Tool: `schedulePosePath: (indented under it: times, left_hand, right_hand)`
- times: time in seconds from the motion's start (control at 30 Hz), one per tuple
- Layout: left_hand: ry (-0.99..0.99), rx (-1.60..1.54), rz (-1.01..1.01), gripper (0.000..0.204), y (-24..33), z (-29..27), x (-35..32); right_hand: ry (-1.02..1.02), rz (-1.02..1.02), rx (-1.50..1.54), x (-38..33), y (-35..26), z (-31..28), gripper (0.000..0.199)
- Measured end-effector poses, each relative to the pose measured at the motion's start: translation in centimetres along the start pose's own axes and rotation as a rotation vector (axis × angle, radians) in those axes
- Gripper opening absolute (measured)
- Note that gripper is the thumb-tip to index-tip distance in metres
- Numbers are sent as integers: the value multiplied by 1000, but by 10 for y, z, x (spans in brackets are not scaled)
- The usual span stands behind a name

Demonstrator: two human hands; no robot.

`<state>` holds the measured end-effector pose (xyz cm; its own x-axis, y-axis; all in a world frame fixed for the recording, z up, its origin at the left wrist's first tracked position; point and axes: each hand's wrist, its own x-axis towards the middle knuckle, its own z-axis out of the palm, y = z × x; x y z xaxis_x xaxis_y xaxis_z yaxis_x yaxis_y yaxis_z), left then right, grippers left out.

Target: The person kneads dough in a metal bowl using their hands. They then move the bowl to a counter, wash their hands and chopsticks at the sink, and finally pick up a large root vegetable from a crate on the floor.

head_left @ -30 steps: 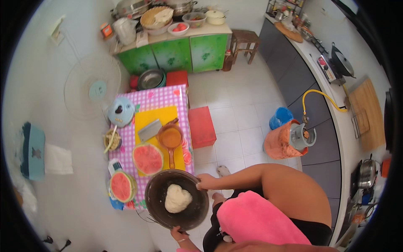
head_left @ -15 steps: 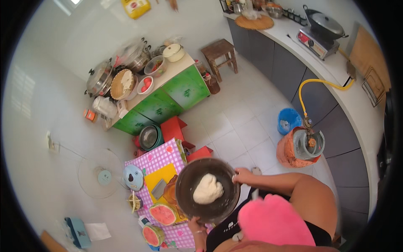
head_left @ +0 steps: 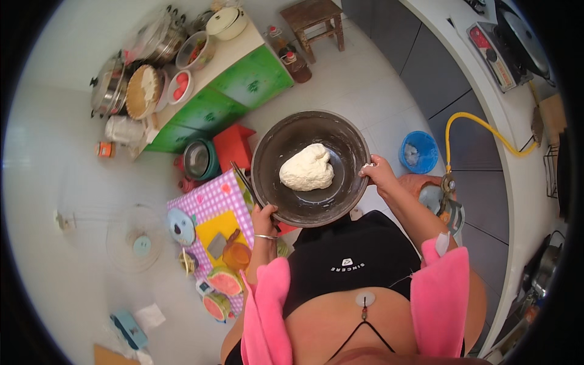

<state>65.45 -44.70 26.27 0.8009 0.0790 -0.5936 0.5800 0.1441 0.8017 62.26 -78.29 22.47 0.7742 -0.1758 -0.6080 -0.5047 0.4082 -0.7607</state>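
A large dark basin (head_left: 350,193) is held up in front of my body, its inside facing me. One pale, lumpy mass of dough (head_left: 306,168) sits in it, and whitish residue clings to the inner wall. My left hand (head_left: 263,220) is closed on the lower left rim, with a bracelet at the wrist. A pair of dark, thin sticks like chopsticks (head_left: 243,181) slants up beside that rim from near this hand; whether the fingers hold them is hidden. My right hand (head_left: 379,173) grips the right rim, with white bits on its fingers.
Left of the basin, a checked tablecloth (head_left: 207,199) bears a yellow board (head_left: 224,220), a cleaver (head_left: 217,245) and cut watermelon (head_left: 225,281). Beyond stands a green cabinet (head_left: 252,85) with pots and bowls. At right are a blue bucket (head_left: 420,152), a gas cylinder (head_left: 453,213) and a counter (head_left: 486,115).
The basin has moved up and away from my body, with the dough still in it. Both hands keep hold of the rim. The view has shifted, and the dark sticks now show.
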Motion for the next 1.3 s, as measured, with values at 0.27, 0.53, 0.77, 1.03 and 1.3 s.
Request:
schedulePosePath:
  times: [0.27, 0.53, 0.77, 1.03, 1.3]
  left_hand:
    - [-276, 82, -124, 12, 77, 146, 184]
    - [-400, 210, -150, 13, 158, 318, 295]
    - [-309, 268, -183, 15, 198, 415, 404]
    - [-157, 138, -177, 17, 257, 456, 520]
    - [-158, 212, -52, 14, 298, 509, 697]
  right_hand:
    - [249, -58, 77, 109, -107, -53, 28]
    - [385, -21, 302, 215, -183, -124, 28]
    - [277, 111, 376, 373, -239, -162, 30]
    - [181, 180, 263, 549, -320, -137, 26]
    - [301, 280, 362, 730, -344, -115, 32]
